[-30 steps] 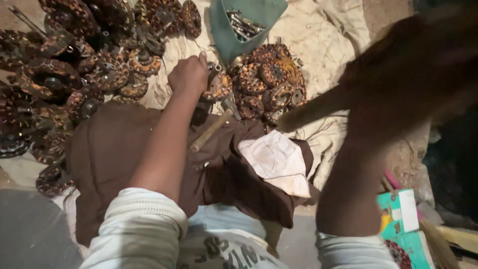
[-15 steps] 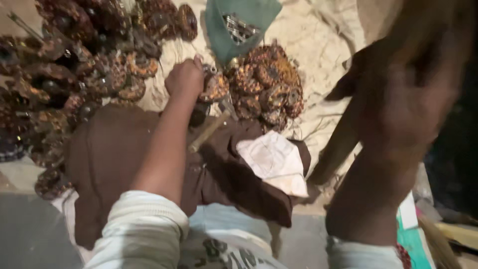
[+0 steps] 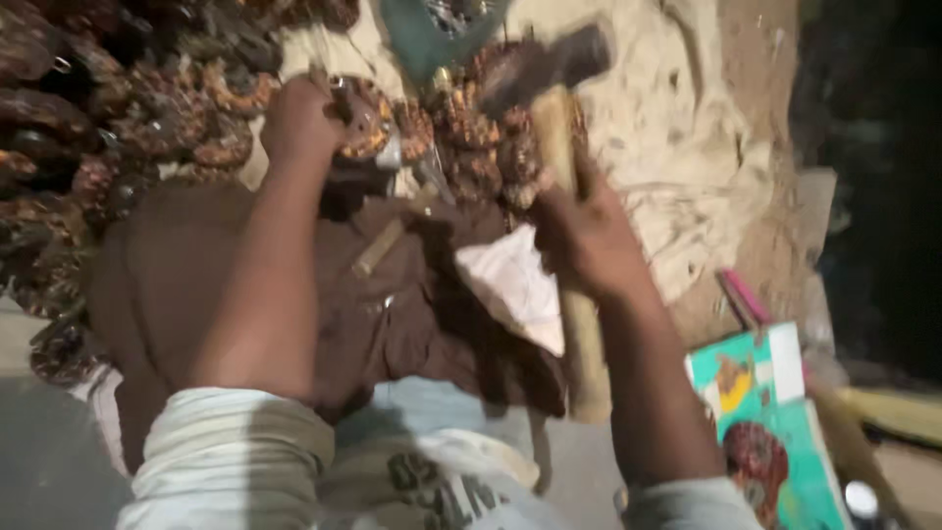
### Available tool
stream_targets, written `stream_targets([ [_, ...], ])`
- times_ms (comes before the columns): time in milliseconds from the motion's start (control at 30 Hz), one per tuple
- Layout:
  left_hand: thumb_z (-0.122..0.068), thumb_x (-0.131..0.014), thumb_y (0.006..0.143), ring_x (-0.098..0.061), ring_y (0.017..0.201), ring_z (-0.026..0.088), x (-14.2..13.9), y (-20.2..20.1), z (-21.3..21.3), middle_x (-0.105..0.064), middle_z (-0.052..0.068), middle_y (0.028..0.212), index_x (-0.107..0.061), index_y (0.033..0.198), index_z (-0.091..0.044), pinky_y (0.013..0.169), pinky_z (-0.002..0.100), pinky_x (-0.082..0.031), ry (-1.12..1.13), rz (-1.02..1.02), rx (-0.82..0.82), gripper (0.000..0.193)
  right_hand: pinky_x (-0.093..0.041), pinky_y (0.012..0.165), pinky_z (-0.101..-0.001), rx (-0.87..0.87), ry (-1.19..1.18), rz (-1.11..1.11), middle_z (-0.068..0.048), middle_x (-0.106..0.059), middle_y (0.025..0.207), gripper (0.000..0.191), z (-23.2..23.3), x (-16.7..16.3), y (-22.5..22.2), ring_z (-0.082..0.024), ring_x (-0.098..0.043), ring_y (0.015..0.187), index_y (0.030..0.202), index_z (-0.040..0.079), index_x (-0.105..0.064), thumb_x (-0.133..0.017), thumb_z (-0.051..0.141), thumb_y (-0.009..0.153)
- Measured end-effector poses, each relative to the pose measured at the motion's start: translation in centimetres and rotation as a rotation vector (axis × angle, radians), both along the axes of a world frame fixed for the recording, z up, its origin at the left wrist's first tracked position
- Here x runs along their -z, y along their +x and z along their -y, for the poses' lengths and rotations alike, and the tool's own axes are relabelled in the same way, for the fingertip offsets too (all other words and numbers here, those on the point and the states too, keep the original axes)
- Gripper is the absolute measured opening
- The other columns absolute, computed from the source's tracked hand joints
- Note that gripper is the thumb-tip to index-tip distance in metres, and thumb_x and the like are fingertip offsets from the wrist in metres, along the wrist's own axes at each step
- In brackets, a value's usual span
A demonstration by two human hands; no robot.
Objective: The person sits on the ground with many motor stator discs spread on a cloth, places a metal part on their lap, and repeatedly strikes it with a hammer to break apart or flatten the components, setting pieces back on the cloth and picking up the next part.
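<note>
Seen from above, the right hand [image 3: 589,240] is wrapped tight around the pale wooden handle of a hammer [image 3: 564,196]. Its dark head, blurred, is raised above a heap of rusty brown ring-shaped metal parts [image 3: 481,147]. The handle's end juts below the fist. The left hand [image 3: 299,123] is closed on one small round part [image 3: 365,120] of the same kind, pinning it at the far edge of a dark brown cloth [image 3: 392,304] spread across the lap. A thin wooden stick [image 3: 388,240] and a folded scrap of white cloth [image 3: 515,285] lie on the brown cloth between the forearms. More ring parts [image 3: 128,108] are piled at upper left, cut off by the edge. A teal tray [image 3: 432,25] at the top holds small metal bits, too blurred to identify. A teal printed box [image 3: 775,432] sits at lower right.
</note>
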State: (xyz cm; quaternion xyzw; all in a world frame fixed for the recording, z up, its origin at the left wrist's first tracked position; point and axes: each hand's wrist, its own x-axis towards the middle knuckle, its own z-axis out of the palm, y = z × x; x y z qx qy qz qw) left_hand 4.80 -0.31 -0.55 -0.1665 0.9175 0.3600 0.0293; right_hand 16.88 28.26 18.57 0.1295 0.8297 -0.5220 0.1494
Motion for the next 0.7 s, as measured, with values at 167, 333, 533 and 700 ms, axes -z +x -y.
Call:
stream_targets([
  [167,-0.051,-0.037,0.104,-0.067,0.102,0.042,-0.5,-0.5,-3.1,-0.072,0.019,0.107,-0.072,0.11,-0.013,0.086,0.057,-0.052,0.029,0.044,-0.141,0.052,-0.052,0.054,-0.0335,-0.064,-0.479,-0.47,-0.011,-0.061,0.084,0.068,0.9,-5.6,-0.3,-0.02,-0.059,0.062,0.164,0.009,-0.025,-0.06,0.025,0.108],
  [333,-0.051,-0.035,0.106,-0.068,0.101,0.043,-1.8,-0.4,-3.7,-0.072,0.022,0.105,-0.073,0.109,-0.011,0.085,0.057,-0.053,-0.03,0.021,-0.119,0.055,-0.049,0.058,-0.0417,0.054,-0.449,-0.716,-0.023,-0.058,0.092,0.064,0.3,-8.2,-0.2,-0.03,-0.056,0.057,0.161,-0.003,-0.02,-0.054,0.024,0.115],
  [533,-0.05,-0.034,0.106,-0.068,0.1,0.043,-0.8,-0.5,-3.5,-0.072,0.022,0.105,-0.073,0.108,-0.01,0.085,0.057,-0.052,-0.026,0.004,-0.099,0.056,-0.057,0.096,-0.0506,-0.541,0.623,-0.958,-0.027,-0.07,0.121,0.05,7.0,-1.0,-4.1,-0.041,-0.07,0.106,0.151,-0.002,-0.036,-0.057,0.025,0.113],
  [700,-0.052,-0.036,0.102,-0.066,0.1,0.044,-0.4,-1.4,-3.5,-0.072,0.02,0.104,-0.073,0.106,-0.012,0.083,0.057,-0.052,-0.025,0.026,-0.096,0.056,-0.05,0.056,-0.037,-0.327,0.134,-0.221,-0.008,-0.066,0.085,0.062,6.8,-3.1,-4.9,-0.019,-0.057,0.064,0.157,0.008,-0.032,-0.064,0.026,0.106],
])
